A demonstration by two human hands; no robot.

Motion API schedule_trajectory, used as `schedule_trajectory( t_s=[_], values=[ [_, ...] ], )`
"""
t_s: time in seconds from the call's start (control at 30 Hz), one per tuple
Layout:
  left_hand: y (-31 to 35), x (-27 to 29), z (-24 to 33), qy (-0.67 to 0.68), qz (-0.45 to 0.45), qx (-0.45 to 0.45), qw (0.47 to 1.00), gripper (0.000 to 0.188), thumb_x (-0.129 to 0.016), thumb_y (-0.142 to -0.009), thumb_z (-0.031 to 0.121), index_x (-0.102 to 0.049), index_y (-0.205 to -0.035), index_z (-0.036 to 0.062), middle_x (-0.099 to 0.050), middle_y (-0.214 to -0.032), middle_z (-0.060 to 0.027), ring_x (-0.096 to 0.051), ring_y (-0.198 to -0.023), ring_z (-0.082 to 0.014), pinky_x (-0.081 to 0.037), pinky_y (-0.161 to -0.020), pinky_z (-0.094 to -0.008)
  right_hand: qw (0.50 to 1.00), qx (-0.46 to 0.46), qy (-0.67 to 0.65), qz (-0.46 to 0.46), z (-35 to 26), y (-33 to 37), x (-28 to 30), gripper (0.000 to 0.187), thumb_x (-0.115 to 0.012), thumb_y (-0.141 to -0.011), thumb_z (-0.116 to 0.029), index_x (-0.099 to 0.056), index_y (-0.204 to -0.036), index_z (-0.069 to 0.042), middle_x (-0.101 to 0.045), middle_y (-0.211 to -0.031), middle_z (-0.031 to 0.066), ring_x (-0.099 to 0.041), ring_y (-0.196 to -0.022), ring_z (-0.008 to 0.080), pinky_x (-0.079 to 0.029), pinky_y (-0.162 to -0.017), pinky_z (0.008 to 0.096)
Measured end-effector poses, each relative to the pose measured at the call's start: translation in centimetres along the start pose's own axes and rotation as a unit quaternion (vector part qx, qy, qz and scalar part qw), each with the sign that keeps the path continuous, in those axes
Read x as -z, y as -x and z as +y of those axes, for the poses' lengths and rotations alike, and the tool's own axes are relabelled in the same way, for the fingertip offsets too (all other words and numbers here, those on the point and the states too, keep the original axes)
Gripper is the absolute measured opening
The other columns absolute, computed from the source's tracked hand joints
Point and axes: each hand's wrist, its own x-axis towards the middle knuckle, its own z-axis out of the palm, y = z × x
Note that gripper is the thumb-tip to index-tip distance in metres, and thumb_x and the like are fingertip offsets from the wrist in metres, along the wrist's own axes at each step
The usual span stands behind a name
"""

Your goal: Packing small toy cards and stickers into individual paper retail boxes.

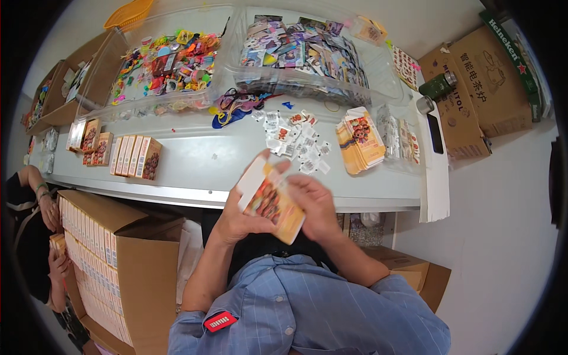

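Above my lap, in front of the table edge, a small yellow and orange printed carton (273, 204) is tilted, with a white flap standing out at its upper left. My left hand (232, 220) is wrapped round its left side and lower face, thumb across the front. At the carton's right edge my right hand (316, 204) has its fingers curled against it, slightly blurred by motion. Just beyond lie small white printed packets (299, 142) in a loose heap. A stack of flat, unfolded cartons (361, 142) lies to their right.
Closed cartons (137, 157) stand in a row at left. Clear bins hold colourful trinkets (171, 68) and glossy cards (302, 53). A big cardboard box (148, 278) packed with cartons stands lower left, beside another person's hands (50, 213). A phone (435, 134) lies right.
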Motion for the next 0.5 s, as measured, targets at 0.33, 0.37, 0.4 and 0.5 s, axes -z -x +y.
schedule_trajectory(
  t_s=[0.33,0.37,0.4,0.5],
  values=[
    [2.4,2.4,-0.5,-0.179,0.155,-0.009,0.971,0.063,-0.088,-0.067,0.003,-0.059,-0.122,-0.0044,-0.071,-0.104,-0.0126,-0.070,-0.093,-0.0196,-0.057,-0.084,-0.0315,0.969,0.024,0.207,-0.131,1.5,2.9,-2.8,0.026,-0.059,-0.103,-0.011,-0.060,-0.122,0.006,-0.070,-0.102,0.0070,-0.064,-0.093,0.0074,-0.052,-0.081,0.0234],
    [2.2,1.9,-0.8,-0.282,0.229,-0.048,0.930,0.063,-0.088,-0.069,0.004,-0.058,-0.124,-0.0045,-0.071,-0.105,-0.0129,-0.070,-0.093,-0.0191,-0.057,-0.083,-0.0309,0.969,0.023,0.207,-0.132,1.5,2.8,-2.7,0.026,-0.059,-0.103,-0.011,-0.060,-0.122,0.006,-0.070,-0.102,0.0070,-0.064,-0.093,0.0074,-0.052,-0.081,0.0234],
    [2.3,1.6,-1.5,-0.307,0.280,-0.070,0.907,0.066,-0.086,-0.075,0.004,-0.052,-0.131,-0.0049,-0.071,-0.105,-0.0137,-0.069,-0.095,-0.0181,-0.057,-0.080,-0.0286,0.977,0.023,0.189,-0.101,1.4,2.6,-2.6,0.024,-0.059,-0.103,-0.011,-0.061,-0.120,0.006,-0.070,-0.100,0.0070,-0.064,-0.090,0.0072,-0.052,-0.079,0.0231],
    [3.9,1.3,-2.7,-0.235,0.262,-0.124,0.928,0.073,-0.083,-0.078,-0.001,-0.044,-0.140,-0.0039,-0.071,-0.108,-0.0148,-0.069,-0.096,-0.0171,-0.057,-0.079,-0.0268,0.980,0.053,0.187,-0.046,2.1,2.3,-2.3,0.021,-0.058,-0.103,-0.011,-0.062,-0.115,0.006,-0.072,-0.094,0.0076,-0.065,-0.083,0.0070,-0.053,-0.074,0.0221]
  ],
)
